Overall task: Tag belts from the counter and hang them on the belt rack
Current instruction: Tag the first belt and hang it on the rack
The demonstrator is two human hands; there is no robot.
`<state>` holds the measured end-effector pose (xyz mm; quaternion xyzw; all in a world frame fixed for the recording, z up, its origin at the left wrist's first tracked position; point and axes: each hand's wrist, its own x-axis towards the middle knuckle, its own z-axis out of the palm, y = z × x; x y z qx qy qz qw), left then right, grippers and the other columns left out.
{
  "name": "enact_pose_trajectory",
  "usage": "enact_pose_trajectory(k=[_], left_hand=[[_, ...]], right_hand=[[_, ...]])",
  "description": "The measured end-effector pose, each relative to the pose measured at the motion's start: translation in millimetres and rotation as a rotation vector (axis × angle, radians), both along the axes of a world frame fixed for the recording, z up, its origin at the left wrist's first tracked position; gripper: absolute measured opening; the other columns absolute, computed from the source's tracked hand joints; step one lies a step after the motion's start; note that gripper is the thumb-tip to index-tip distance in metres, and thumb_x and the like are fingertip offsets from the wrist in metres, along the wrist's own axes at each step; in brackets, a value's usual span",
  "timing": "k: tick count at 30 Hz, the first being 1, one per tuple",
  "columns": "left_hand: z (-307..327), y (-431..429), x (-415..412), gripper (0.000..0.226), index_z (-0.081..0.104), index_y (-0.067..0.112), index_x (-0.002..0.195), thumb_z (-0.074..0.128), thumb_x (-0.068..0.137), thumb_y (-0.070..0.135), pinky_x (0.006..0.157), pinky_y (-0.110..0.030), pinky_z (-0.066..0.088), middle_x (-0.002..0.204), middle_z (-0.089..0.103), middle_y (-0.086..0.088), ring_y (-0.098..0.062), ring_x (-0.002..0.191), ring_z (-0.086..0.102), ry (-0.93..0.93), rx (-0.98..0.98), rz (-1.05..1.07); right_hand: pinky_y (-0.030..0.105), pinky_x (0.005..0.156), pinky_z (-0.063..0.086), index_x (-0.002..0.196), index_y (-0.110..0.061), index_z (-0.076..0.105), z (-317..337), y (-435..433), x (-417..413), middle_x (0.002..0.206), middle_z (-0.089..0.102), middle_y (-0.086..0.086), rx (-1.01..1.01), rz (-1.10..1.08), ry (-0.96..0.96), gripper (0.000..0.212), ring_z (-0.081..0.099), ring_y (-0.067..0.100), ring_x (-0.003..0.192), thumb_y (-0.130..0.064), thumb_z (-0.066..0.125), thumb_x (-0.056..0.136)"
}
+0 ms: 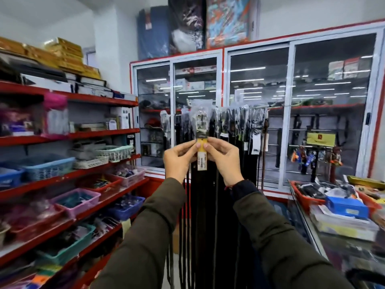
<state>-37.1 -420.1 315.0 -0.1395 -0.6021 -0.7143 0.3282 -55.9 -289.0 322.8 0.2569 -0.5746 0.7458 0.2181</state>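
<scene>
A dark belt hangs straight down in front of me, its buckle wrapped in clear plastic at the top. A yellow and white price tag sits on the belt just below the buckle. My left hand and my right hand pinch the tag and belt from either side with thumbs and forefingers. Behind it, several other dark belts hang from the belt rack, their buckles also bagged in plastic.
Red shelves with coloured plastic baskets run along the left. A glass-door cabinet with red trim stands behind the rack. On the right, a glass counter holds a red tray, a blue box and packaged goods.
</scene>
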Motion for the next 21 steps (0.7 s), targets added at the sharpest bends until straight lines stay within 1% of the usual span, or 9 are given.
enact_pose_trajectory(k=[2, 3, 5, 7, 10, 12, 15, 17, 21], left_hand=[[16, -8, 0, 0.024, 0.078, 0.007, 0.107, 0.078, 0.086, 0.017, 0.073, -0.027, 0.064, 0.089, 0.079, -0.004, -0.015, 0.087, 0.077, 0.031, 0.015, 0.030], [23, -11, 0, 0.024, 0.077, 0.005, 0.108, 0.077, 0.086, 0.015, 0.071, -0.026, 0.063, 0.089, 0.078, -0.006, -0.014, 0.084, 0.076, 0.044, 0.019, 0.038], [37, -16, -1, 0.024, 0.076, 0.003, 0.109, 0.076, 0.088, 0.014, 0.065, -0.021, 0.062, 0.087, 0.077, -0.007, -0.009, 0.075, 0.075, 0.055, 0.028, 0.053], [49, -20, -2, 0.024, 0.076, 0.002, 0.107, 0.075, 0.088, 0.015, 0.062, -0.020, 0.061, 0.085, 0.077, -0.005, -0.006, 0.069, 0.074, 0.053, 0.053, 0.053], [59, -26, -5, 0.024, 0.077, 0.002, 0.104, 0.077, 0.087, 0.019, 0.062, -0.022, 0.062, 0.086, 0.077, -0.007, -0.010, 0.070, 0.075, 0.026, 0.091, 0.052], [62, -28, -6, 0.024, 0.077, 0.002, 0.103, 0.077, 0.087, 0.020, 0.061, -0.021, 0.061, 0.086, 0.078, -0.009, -0.012, 0.071, 0.074, 0.008, 0.106, 0.037], [62, -30, -6, 0.023, 0.078, 0.003, 0.100, 0.077, 0.087, 0.022, 0.055, -0.019, 0.058, 0.082, 0.078, -0.007, -0.009, 0.064, 0.074, -0.007, 0.119, 0.015], [62, -30, -6, 0.027, 0.078, 0.002, 0.102, 0.078, 0.086, 0.024, 0.054, -0.018, 0.057, 0.085, 0.078, -0.009, -0.011, 0.066, 0.074, -0.021, 0.122, 0.006], [62, -31, -7, 0.033, 0.075, -0.002, 0.108, 0.076, 0.088, 0.024, 0.053, -0.018, 0.056, 0.100, 0.076, -0.020, -0.018, 0.072, 0.072, -0.073, 0.136, -0.070]], right_hand=[[0.021, 0.066, 0.058, 0.113, -0.005, 0.072, 18, -12, -2, 0.098, 0.076, 0.011, 0.013, -0.031, 0.027, 0.026, 0.072, 0.010, 0.083, -0.009, 0.072, 0.087], [0.024, 0.067, 0.059, 0.113, -0.005, 0.073, 25, -17, -2, 0.097, 0.076, 0.011, 0.016, -0.042, 0.032, 0.026, 0.072, 0.011, 0.083, -0.010, 0.072, 0.087], [0.036, 0.076, 0.062, 0.109, -0.008, 0.074, 39, -25, -4, 0.099, 0.077, 0.013, 0.005, -0.047, 0.022, 0.023, 0.074, 0.020, 0.090, -0.011, 0.073, 0.086], [0.041, 0.079, 0.062, 0.104, -0.007, 0.075, 49, -31, -5, 0.098, 0.077, 0.016, -0.029, -0.022, 0.007, 0.018, 0.075, 0.029, 0.093, -0.014, 0.072, 0.087], [0.031, 0.062, 0.062, 0.101, 0.000, 0.075, 60, -39, -4, 0.094, 0.077, 0.019, -0.081, 0.003, -0.010, 0.022, 0.076, 0.029, 0.083, -0.017, 0.071, 0.089], [0.027, 0.055, 0.060, 0.102, 0.003, 0.075, 64, -42, -3, 0.091, 0.077, 0.018, -0.081, -0.010, -0.029, 0.026, 0.076, 0.027, 0.076, -0.018, 0.073, 0.087], [0.025, 0.051, 0.058, 0.100, 0.003, 0.074, 67, -44, -3, 0.082, 0.076, 0.012, -0.073, -0.015, -0.057, 0.024, 0.074, 0.019, 0.064, -0.017, 0.074, 0.086], [0.023, 0.049, 0.057, 0.098, 0.002, 0.074, 69, -44, -3, 0.077, 0.075, 0.009, -0.074, -0.025, -0.071, 0.022, 0.073, 0.014, 0.057, -0.016, 0.075, 0.086], [0.027, 0.053, 0.058, 0.092, 0.000, 0.075, 69, -43, -7, 0.079, 0.076, 0.012, -0.065, -0.040, -0.092, 0.020, 0.074, 0.020, 0.063, -0.019, 0.076, 0.084]])
